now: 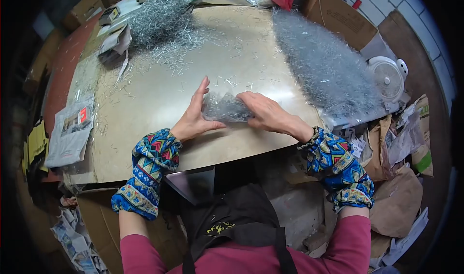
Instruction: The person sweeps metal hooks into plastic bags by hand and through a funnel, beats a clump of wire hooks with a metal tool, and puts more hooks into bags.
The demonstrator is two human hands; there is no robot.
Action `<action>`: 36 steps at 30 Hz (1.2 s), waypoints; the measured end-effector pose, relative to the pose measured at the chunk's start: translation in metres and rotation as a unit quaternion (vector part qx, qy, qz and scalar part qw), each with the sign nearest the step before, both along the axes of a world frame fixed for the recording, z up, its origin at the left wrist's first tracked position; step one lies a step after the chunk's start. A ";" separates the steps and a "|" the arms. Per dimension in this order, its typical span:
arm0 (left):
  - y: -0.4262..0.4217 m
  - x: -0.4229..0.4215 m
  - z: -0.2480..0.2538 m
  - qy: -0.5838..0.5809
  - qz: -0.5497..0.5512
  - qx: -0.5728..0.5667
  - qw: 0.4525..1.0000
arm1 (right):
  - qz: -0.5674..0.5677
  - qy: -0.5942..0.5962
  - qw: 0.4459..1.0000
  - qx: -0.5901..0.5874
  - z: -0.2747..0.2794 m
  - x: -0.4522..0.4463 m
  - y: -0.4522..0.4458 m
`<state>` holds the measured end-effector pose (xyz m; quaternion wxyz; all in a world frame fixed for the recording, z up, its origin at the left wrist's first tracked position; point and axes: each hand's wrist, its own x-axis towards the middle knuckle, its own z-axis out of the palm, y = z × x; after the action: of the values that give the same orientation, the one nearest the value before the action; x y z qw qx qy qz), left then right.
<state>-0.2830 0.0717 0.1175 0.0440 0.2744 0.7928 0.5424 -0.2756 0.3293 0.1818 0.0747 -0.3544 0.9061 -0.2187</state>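
Dark apron (232, 213) lower centre; mid-frame, right hand (270, 113) grips clear packet of metal bits (226, 108), left hand (192, 118) open alongside; likely light, slack, shifting, best cradled at both ends.

Small clear bag (224, 108), blurred

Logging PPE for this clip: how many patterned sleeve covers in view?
2. Left sleeve cover, running from the left hand's wrist up the forearm; right sleeve cover, same behind the right hand.
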 end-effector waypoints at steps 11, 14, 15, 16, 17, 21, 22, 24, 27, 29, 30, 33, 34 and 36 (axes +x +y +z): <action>-0.022 0.006 0.024 -0.109 0.015 -0.032 0.993 | 0.017 0.017 0.999 -0.031 -0.007 -0.002 0.002; -0.016 0.016 0.016 0.037 -0.007 -0.072 0.997 | 0.018 0.011 1.000 -0.017 -0.004 0.001 0.003; -0.012 0.019 0.013 0.092 -0.008 -0.083 0.992 | 0.019 0.004 1.000 -0.008 0.001 0.003 0.002; -0.009 0.022 0.010 0.147 -0.008 -0.095 0.985 | 0.021 -0.002 1.000 0.001 0.005 0.005 0.001; -0.006 0.023 0.007 0.145 0.012 -0.127 0.981 | 0.024 0.005 1.000 0.009 0.003 0.005 0.000; 0.010 0.017 0.001 0.056 -0.003 -0.032 0.998 | 0.022 0.037 0.998 0.049 0.006 0.011 -0.001; 0.011 0.016 0.000 0.035 -0.022 -0.027 0.999 | 0.019 0.043 0.997 0.061 0.008 0.013 0.000; 0.014 0.018 0.001 -0.007 -0.059 -0.019 0.998 | 0.032 0.034 0.998 0.033 0.002 0.010 0.002; 0.016 0.022 0.003 0.054 -0.074 -0.014 0.996 | 0.025 0.027 0.999 0.003 -0.006 0.005 0.005; 0.023 0.027 0.003 0.084 -0.034 -0.015 0.996 | 0.018 0.023 1.000 -0.006 -0.008 0.005 0.007; 0.026 0.029 0.005 0.098 -0.014 -0.015 0.995 | 0.019 0.020 1.000 -0.008 -0.004 0.007 0.005; 0.030 0.029 0.011 0.049 0.047 -0.016 0.998 | -0.002 -0.003 1.000 -0.016 0.008 0.014 0.002; 0.031 0.028 0.010 0.091 0.033 -0.035 0.995 | -0.014 -0.015 1.000 -0.020 0.010 0.016 0.002; 0.031 0.022 0.012 0.177 0.004 -0.075 0.981 | -0.005 0.006 1.000 -0.021 0.009 0.017 0.002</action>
<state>-0.2605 0.1028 0.1296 -0.0784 0.3588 0.8275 0.4246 -0.2582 0.3310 0.1904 0.0609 -0.3525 0.9035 -0.2360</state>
